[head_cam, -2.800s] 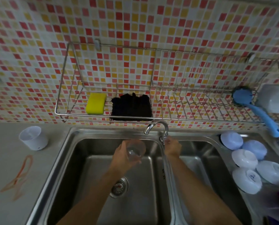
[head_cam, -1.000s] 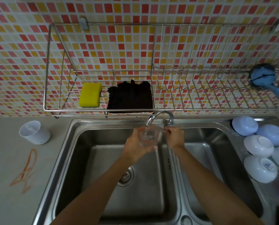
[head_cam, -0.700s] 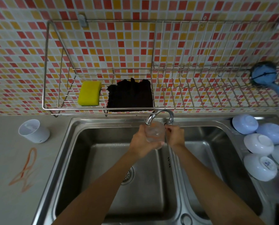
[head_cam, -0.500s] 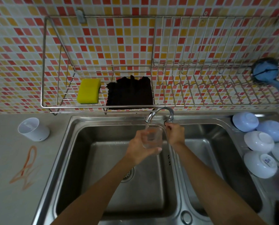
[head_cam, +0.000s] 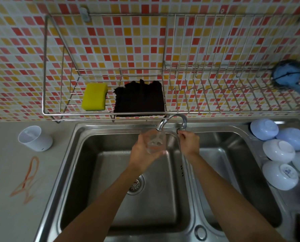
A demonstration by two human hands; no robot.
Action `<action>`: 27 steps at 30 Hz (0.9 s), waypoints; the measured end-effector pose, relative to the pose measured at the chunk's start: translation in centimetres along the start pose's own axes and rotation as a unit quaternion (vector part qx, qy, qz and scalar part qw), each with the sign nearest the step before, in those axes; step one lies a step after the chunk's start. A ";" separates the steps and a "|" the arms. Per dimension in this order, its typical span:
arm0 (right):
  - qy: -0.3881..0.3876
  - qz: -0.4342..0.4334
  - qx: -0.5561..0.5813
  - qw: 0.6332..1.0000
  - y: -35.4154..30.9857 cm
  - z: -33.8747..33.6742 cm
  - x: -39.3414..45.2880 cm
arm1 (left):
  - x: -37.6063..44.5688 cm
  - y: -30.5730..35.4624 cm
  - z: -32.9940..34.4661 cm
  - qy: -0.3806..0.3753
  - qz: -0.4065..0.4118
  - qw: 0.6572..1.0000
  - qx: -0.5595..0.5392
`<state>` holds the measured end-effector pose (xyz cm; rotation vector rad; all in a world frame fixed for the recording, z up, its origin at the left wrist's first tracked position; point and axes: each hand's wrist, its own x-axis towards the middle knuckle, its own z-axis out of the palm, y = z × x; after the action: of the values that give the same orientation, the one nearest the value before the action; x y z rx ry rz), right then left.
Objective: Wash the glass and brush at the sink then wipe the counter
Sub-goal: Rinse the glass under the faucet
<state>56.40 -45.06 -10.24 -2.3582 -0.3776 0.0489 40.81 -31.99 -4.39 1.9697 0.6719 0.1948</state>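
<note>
Glass lowered under tap; five bowls; one sponge

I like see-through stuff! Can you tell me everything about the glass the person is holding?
The glass is a clear, see-through tumbler, held with its mouth up over the left sink basin, directly under the faucet spout. Water is running into it and some has collected inside. The left hand grips it from below and the side; nothing else touches it.
</note>
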 end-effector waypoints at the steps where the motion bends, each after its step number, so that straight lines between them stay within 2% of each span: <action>1: -0.001 0.001 0.003 1.000 0.0 0.1 0.0 | -0.1 -0.2 0.0 0.002 0.002 1.000 0.005; 7: 0.049 0.028 0.041 0.998 0.2 -0.9 -0.1 | 0.4 -0.7 -0.6 0.022 -0.005 1.000 -0.012; 12: 0.056 0.073 0.096 0.991 0.2 -1.1 0.0 | 0.5 -1.3 -0.8 0.015 0.021 1.000 -0.010; 15: 0.058 0.086 0.082 0.991 0.2 -1.0 -0.4 | 0.4 -1.8 -1.4 0.050 0.002 0.998 -0.038; 17: 0.044 0.096 0.063 0.992 0.4 -1.0 -1.5 | 0.1 -2.3 -1.9 0.073 -0.016 0.995 -0.059; 22: -0.017 0.120 0.040 0.992 2.2 -1.2 -6.4 | -1.7 -3.0 -2.5 0.069 -0.041 0.994 -0.074; 24: -0.032 0.106 0.033 0.993 2.5 -1.3 -8.6 | -2.3 -2.8 -2.4 0.075 -0.049 0.993 -0.077; 27: -0.040 0.075 0.014 0.996 2.1 -1.3 -12.1 | -3.4 -2.3 -1.8 0.037 -0.033 0.997 -0.060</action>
<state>45.55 -50.80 -11.58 -2.3586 -0.2369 0.2185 36.39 -31.59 -4.97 1.8312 0.7550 0.2637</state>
